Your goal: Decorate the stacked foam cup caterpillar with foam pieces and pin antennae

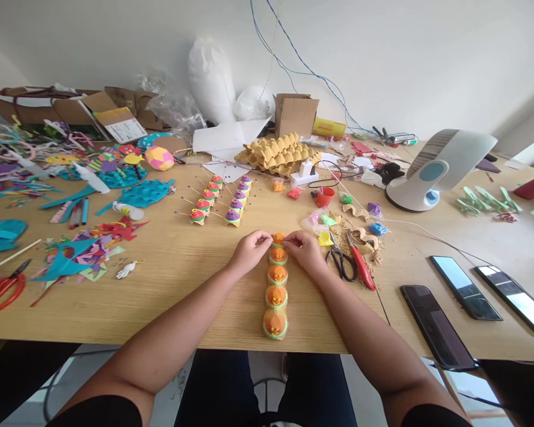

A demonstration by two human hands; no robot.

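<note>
A strip of egg-carton cups [277,296], topped with orange clay and edged in pale green, runs away from me across the wooden table. Small yellow faces show on several of its bumps. At its far end, my left hand [252,249] closes its fingertips against the left side of the last orange bump [278,238]. My right hand [306,249] does the same from the right. Any tiny piece between the fingers is hidden. Beyond my left hand stand a red-and-green strip [203,204] and a purple strip [238,204], both with pins sticking out.
Black-handled scissors [342,261] and a red-handled cutter [360,261] lie right of my right hand, near bagged coloured clay [324,239]. Stacked egg cartons [278,154] and a white fan [436,172] stand farther back. Phones [438,326] rest at right; paper scraps [89,252] cover the left.
</note>
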